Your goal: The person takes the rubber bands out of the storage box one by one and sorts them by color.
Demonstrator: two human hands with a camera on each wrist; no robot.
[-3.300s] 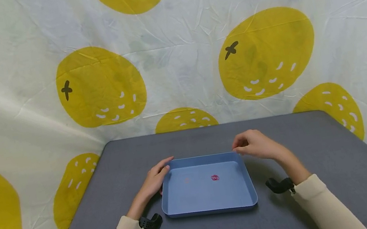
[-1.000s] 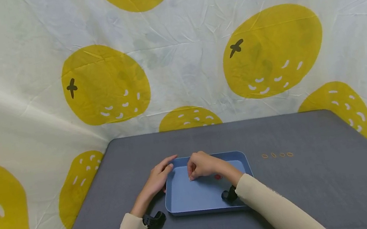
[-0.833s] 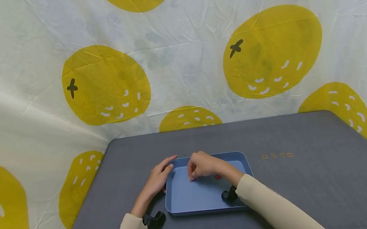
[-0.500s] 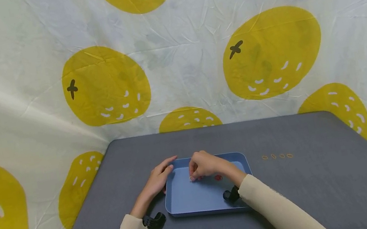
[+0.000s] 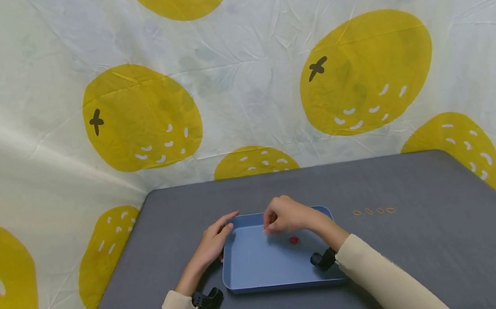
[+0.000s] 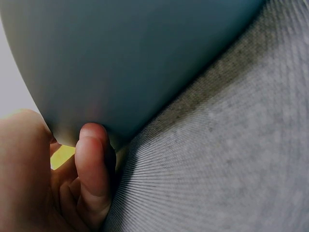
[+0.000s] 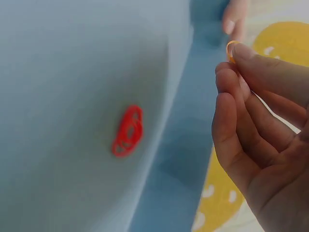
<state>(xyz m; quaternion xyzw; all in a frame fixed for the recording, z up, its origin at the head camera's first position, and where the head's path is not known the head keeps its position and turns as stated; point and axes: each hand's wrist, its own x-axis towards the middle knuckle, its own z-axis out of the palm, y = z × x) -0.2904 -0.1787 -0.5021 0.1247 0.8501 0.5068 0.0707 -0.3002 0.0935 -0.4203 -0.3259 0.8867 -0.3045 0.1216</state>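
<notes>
A shallow blue tray [image 5: 267, 269] lies on the table with a small heap of red rubber bands [image 5: 294, 240] inside. The left hand [image 5: 210, 241] holds the tray's back left corner, thumb at the rim; in the left wrist view its fingers [image 6: 91, 166] press the outer wall. Above the tray's back part, the right hand [image 5: 290, 214] pinches a small orange rubber band [image 7: 231, 50] between thumb and fingertips, seen best in the right wrist view. Several orange rubber bands [image 5: 373, 211] lie in a row on the table, right of the tray.
A grey cloth covers the table [image 5: 438, 232]. Behind it and at the sides hangs a pale curtain [image 5: 243, 95] with big yellow fruit prints. Each wrist carries a black camera mount [image 5: 208, 299].
The right hand moved from the tray's back right corner into the tray, uncovering the orange band row. Over the last half second it rose slightly and moved right. The left hand stays on the tray.
</notes>
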